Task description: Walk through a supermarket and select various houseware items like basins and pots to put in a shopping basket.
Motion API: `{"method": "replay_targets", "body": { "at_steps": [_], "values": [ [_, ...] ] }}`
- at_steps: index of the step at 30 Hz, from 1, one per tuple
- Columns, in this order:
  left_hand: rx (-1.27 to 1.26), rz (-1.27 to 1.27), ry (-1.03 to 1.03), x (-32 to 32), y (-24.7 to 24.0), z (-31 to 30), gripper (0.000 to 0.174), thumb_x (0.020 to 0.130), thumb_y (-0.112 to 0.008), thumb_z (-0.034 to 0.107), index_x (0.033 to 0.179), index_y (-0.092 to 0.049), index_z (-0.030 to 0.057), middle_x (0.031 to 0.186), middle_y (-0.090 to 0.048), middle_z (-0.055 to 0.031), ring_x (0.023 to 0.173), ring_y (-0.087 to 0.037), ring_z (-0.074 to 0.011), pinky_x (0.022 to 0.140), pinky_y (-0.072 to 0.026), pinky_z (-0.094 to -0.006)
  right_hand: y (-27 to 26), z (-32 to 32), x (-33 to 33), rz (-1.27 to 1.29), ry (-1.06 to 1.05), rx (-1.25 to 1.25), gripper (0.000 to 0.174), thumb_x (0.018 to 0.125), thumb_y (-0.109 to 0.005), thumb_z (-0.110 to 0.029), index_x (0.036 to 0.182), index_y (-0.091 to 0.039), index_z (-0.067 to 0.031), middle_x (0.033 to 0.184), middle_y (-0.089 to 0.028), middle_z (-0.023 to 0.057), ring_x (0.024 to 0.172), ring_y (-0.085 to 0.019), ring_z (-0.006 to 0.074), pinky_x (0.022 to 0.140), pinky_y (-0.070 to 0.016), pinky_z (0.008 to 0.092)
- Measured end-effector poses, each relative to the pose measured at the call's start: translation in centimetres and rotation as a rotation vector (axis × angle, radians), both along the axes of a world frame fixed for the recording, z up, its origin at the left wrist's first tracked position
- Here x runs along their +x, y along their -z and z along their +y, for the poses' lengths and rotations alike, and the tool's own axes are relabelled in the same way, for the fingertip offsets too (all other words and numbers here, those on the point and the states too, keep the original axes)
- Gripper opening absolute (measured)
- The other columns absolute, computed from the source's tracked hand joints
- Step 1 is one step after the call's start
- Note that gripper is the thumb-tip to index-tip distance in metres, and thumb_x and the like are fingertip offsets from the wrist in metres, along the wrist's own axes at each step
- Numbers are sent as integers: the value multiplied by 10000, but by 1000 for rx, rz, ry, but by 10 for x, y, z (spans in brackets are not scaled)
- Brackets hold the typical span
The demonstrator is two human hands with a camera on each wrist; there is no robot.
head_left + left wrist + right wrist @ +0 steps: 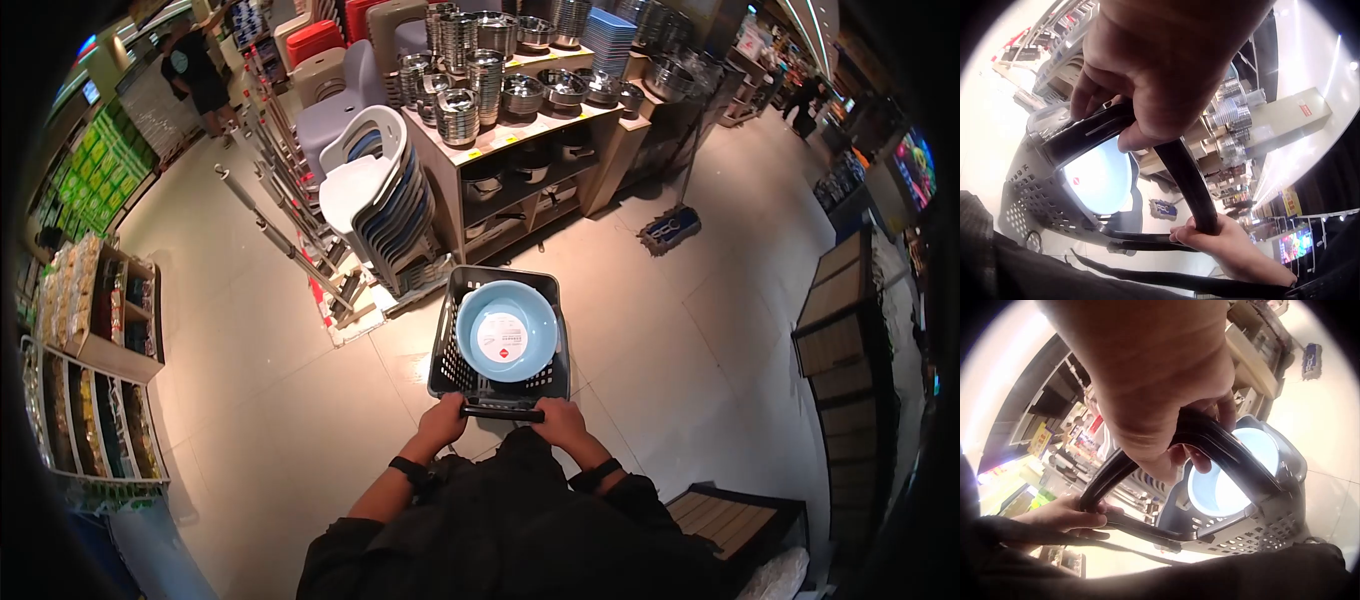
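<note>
A dark grey shopping basket (440, 352) with perforated walls stands in front of the person in the head view. Inside it lies a light blue plastic basin (537, 318) with a round white label on its bottom. The left hand (442, 420) grips the left end of the basket's black handle (490, 411), and the right hand (562, 422) grips the right end. In the left wrist view, fingers and thumb of the left hand (1147, 81) curl round the handle. The right wrist view has the right hand (1166, 412) curled round it likewise.
Ahead are stacked plastic chairs (385, 205) and a shelf unit (530, 185) bearing steel pots. A mop (670, 229) rests on the floor to the right. Packaged goods fill a rack (95, 415) at left; dark shelving (845, 370) lines the right. Another person (195, 70) stands far left.
</note>
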State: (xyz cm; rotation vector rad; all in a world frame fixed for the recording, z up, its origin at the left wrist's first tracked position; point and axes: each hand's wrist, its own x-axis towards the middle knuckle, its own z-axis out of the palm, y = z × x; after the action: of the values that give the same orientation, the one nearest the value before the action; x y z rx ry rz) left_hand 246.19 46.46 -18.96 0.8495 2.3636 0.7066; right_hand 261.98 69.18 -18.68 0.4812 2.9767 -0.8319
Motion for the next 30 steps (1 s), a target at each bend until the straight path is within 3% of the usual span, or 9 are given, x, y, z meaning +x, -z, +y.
{"method": "replay_targets", "body": {
  "at_steps": [9,22,24,30],
  "values": [
    [-6,12,119,-44,-5,-8,156,857,-531,167,1010,-531,138,1029,-581,-156,934,-598,-377,765,-485,-467,-8,-56,-4,-9,226,-42,277,692,-745,-267,867,-619,-95,812,-643,96,854,-606,326,736,-466,459],
    [-38,35,204,-74,-15,-11,205,816,-598,142,1009,-529,143,1037,-605,-143,942,-607,-379,774,-490,-456,-4,-77,-16,-46,215,-55,250,735,-712,-289,849,-583,-109,831,-633,84,885,-595,298,758,-423,436],
    [-28,40,254,-83,-15,-10,180,822,-580,139,995,-530,138,1011,-600,-146,922,-609,-376,753,-492,-461,-1,-82,-18,67,268,-48,248,728,-719,-279,847,-583,-109,819,-630,79,872,-597,296,751,-421,430],
    [23,34,374,-120,-20,8,144,822,-553,107,964,-531,113,978,-586,-148,934,-596,-362,751,-491,-466,-1,-105,-37,88,466,-20,235,715,-735,-252,834,-604,-97,806,-628,79,850,-604,297,737,-433,418]
  ]
}}
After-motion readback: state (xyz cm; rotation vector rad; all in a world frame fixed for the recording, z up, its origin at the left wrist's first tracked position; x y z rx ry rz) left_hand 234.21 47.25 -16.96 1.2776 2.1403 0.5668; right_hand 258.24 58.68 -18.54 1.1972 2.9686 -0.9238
